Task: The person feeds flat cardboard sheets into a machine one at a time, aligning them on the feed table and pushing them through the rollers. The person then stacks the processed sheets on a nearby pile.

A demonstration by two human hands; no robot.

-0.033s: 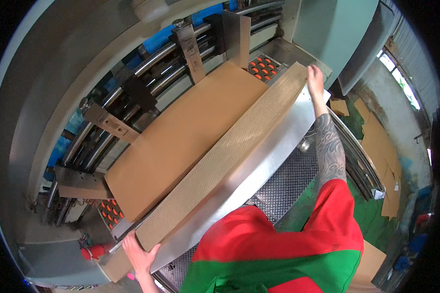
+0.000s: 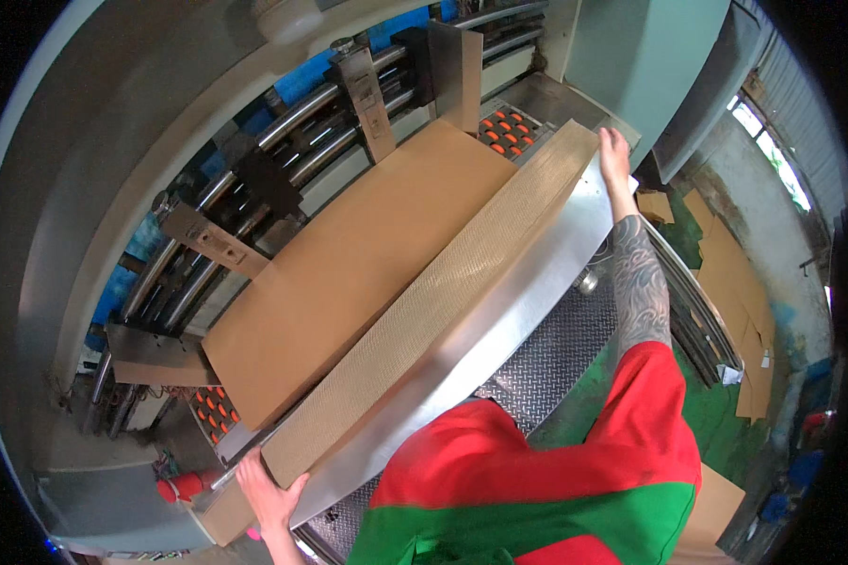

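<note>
A long stack of corrugated cardboard sheets [image 2: 433,301] stands on edge along a metal table [image 2: 499,330], its fluted edges facing up. My left hand [image 2: 270,494] touches the stack's near left end, thumb spread away from the fingers. At the far right end my right hand [image 2: 615,160] is upright beside the stack, fingers extended and slightly bent. Whether its fingertips touch the cardboard I cannot tell. Behind the stack, against the machine, lies a wide brown cardboard sheet or pile [image 2: 358,273] with its flat face up.
Metal guide plates [image 2: 363,104] and steel bars [image 2: 297,118] of the machine line the far side. Orange rollers [image 2: 509,130] show at both ends of the brown cardboard. A red knob [image 2: 179,486] sits at the left. Flat cardboard [image 2: 740,311] lies on the green floor at right.
My right hand has shifted slightly to the right, away from the stack's end. The left hand and the cardboard look the same.
</note>
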